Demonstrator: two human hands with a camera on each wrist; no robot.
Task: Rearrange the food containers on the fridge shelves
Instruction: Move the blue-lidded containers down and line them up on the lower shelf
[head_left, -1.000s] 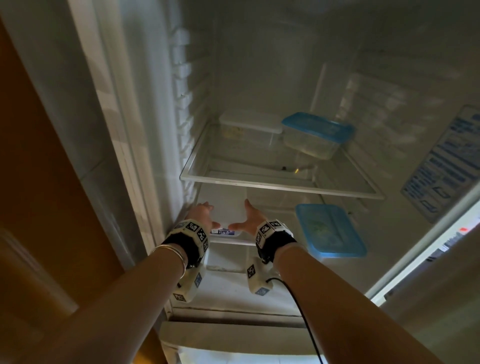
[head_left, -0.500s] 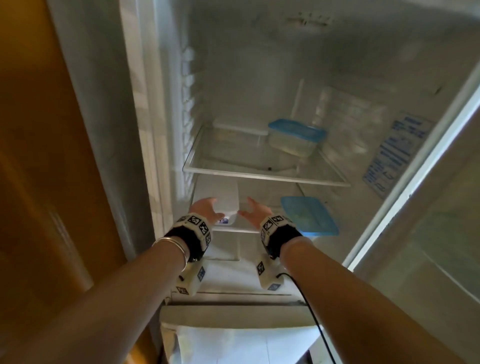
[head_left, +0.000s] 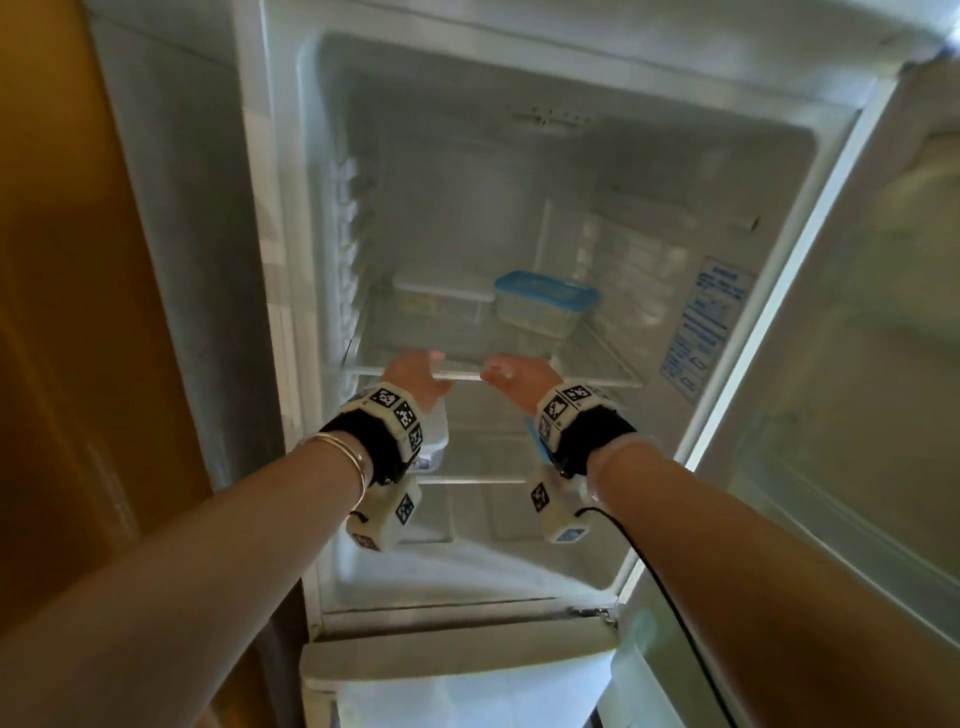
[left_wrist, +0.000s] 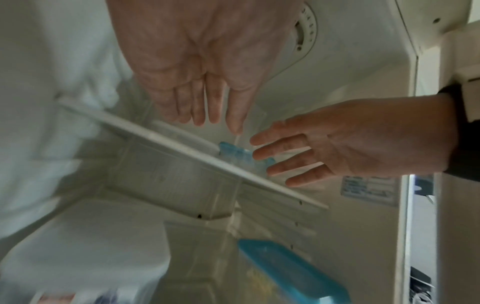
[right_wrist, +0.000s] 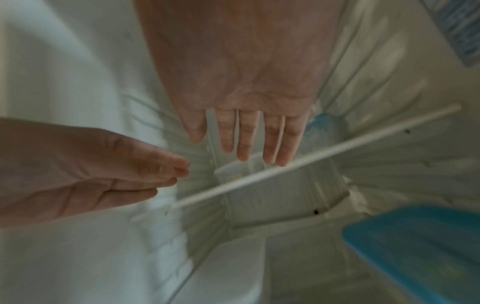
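Observation:
On the upper glass shelf stand a white-lidded container at the back left and a blue-lidded container beside it on the right. My left hand and right hand hover side by side at this shelf's front edge, fingers straight, holding nothing. The wrist views show both palms empty: left hand, right hand. On the lower shelf a second white container lies under my left wrist, and a second blue-lidded container sits at the right, mostly hidden behind my right wrist in the head view.
The fridge's ribbed left wall and its right wall with a blue label close in the shelves. The open door stands at the right. A drawer front lies below. A black cable trails from my right wrist.
Both hands have risen from the lower shelf's front to the front edge of the upper shelf, staying empty. The head view has tilted up, showing the fridge's ceiling.

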